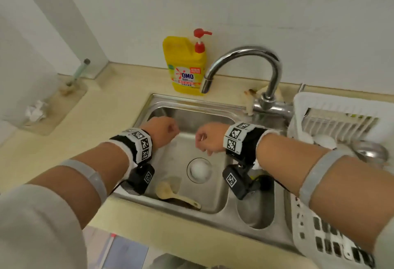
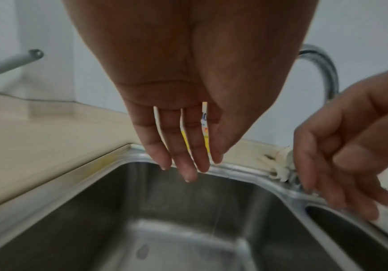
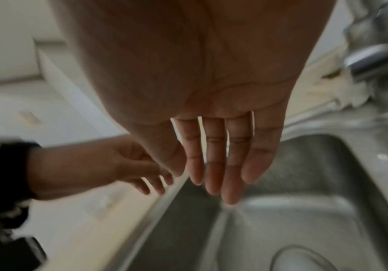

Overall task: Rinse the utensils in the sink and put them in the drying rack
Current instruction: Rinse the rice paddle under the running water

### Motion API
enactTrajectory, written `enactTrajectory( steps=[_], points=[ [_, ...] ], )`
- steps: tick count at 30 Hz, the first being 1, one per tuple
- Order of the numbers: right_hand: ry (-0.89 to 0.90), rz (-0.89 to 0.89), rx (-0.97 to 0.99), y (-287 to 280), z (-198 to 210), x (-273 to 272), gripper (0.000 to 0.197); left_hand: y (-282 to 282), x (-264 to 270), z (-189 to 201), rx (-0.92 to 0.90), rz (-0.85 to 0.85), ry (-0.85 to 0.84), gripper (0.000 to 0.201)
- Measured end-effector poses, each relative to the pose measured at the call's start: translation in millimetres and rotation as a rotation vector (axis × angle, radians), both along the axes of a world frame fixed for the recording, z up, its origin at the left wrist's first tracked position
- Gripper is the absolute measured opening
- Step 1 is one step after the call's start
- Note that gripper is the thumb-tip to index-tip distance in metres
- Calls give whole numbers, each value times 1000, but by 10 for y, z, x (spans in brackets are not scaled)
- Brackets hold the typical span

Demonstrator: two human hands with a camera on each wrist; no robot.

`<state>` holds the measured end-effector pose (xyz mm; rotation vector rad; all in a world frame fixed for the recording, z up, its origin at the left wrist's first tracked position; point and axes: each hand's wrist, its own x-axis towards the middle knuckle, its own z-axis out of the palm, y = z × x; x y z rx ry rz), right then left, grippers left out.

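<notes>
Both my hands hang over the steel sink [image 1: 162, 106], fingers pointing down into the basin. My left hand [image 1: 164, 132] is empty, and the left wrist view shows its fingers [image 2: 188, 165] straight and slightly spread. A short gap to its right, my right hand [image 1: 209, 138] is empty too, with straight fingers [image 3: 218, 165] in the right wrist view. A beige spoon [image 1: 177, 196] lies on the sink floor at the near edge, below my left wrist. The white drying rack [image 1: 332, 117] stands right of the sink, with white bowls and a metal bowl in it.
The curved faucet [image 1: 245, 55] arches over the sink's back right. A yellow detergent bottle [image 1: 184, 66] stands behind the sink. A white stopper sits in the drain [image 1: 199, 169]. A small second basin [image 1: 255, 211] and a white perforated tray [image 1: 319, 236] lie at the near right.
</notes>
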<state>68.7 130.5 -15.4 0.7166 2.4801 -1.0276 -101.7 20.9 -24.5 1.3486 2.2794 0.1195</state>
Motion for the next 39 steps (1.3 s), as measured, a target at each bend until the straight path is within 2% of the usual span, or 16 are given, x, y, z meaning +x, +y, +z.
enactTrajectory(
  steps=[6, 10, 16, 20, 24, 27, 30, 33, 39],
  points=[
    [-340, 97, 45, -388, -1121, -652, 15, -258, -719, -547, -189, -132, 0, 20],
    [-509, 199, 23, -513, -1717, -909, 32, -245, -889, -844, -226, -195, -42, 23],
    [-736, 390, -15, -710, -2379, -1080, 52, -188, -1020, -1019, -179, -232, -117, 23],
    [-794, 468, -95, -718, -2574, -1025, 49, -154, -1079, -1071, -147, -203, -173, 20],
    [-739, 462, -177, -718, -2579, -959, 43, -135, -1088, -1106, -158, -187, -215, 21],
    [-687, 321, -146, -629, -2393, -913, 31, -103, -1077, -1132, -199, -162, -240, 22],
    [-531, 142, -74, -428, -2165, -797, 27, -17, -1042, -1150, -236, -150, -250, 20],
    [-389, -121, -45, -214, -1871, -651, 19, 103, -984, -1170, -241, -121, -279, 20],
    [-99, -554, -5, 319, -1300, -300, 16, 506, -768, -1133, -128, 37, -423, 50]
  ],
)
